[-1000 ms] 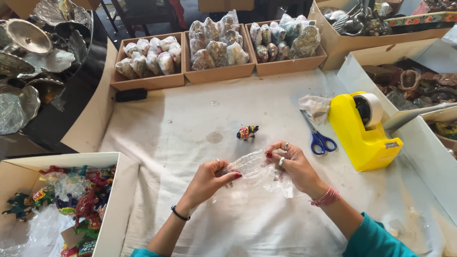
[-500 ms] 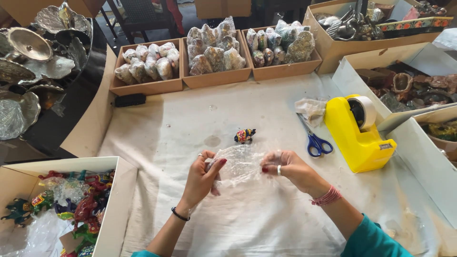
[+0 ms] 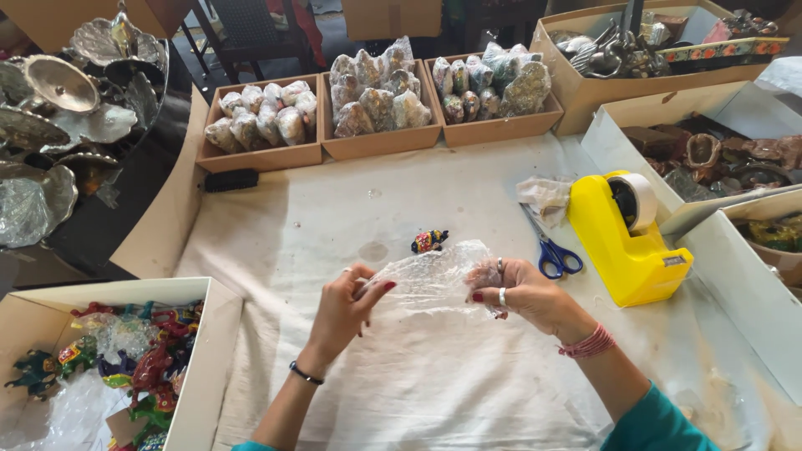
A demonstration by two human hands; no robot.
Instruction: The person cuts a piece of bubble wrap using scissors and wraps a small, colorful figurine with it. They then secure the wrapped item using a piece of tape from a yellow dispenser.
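Both my hands hold a clear sheet of bubble wrap (image 3: 430,276) stretched between them above the white cloth. My left hand (image 3: 347,305) pinches its left edge, my right hand (image 3: 522,292) grips its right edge. A small painted animal figurine (image 3: 429,241) stands on the cloth just beyond the wrap, touching neither hand.
Blue-handled scissors (image 3: 551,250) and a yellow tape dispenser (image 3: 631,238) lie to the right. Three cardboard trays of wrapped items (image 3: 380,96) line the far edge. A white box of colourful figurines (image 3: 134,359) sits near left. Open boxes (image 3: 710,150) stand right; metal dishes (image 3: 58,125) far left.
The bubble wrap has been turned and spread wider between my hands. My right hand shifted slightly right, and the view moved a little.
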